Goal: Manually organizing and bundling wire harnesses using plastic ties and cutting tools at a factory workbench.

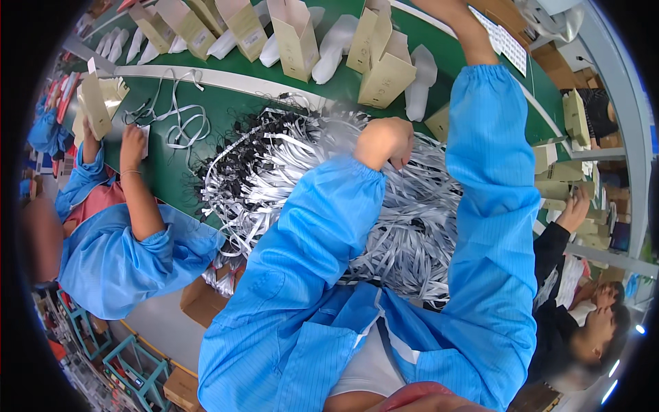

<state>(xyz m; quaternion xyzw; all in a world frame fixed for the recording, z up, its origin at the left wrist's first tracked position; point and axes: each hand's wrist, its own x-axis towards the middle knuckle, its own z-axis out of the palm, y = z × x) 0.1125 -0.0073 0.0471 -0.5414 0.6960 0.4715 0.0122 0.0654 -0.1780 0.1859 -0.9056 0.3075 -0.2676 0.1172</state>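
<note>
My left hand (386, 142) hangs over a large heap of grey-white flat straps (412, 233) with black cord ends. Its fingers are curled in, and whatever they hold is hidden. A pale blur shows just left of that hand. My right hand (449, 10) reaches far ahead and is cut off by the upper edge, so its fingers do not show. Nearest to it, on the right, lies a white sheet of small labels (511, 51). Below and left of its wrist, an open cream-coloured box (389, 75) stands beside a white wrapped item (420, 82).
More open cream boxes (293, 41) and white wrapped pieces (336, 48) line the far green bench. At left, a co-worker in blue (137, 247) handles a box (95, 106); loose white straps (182, 113) lie nearby. Another person's hand (575, 209) is at right.
</note>
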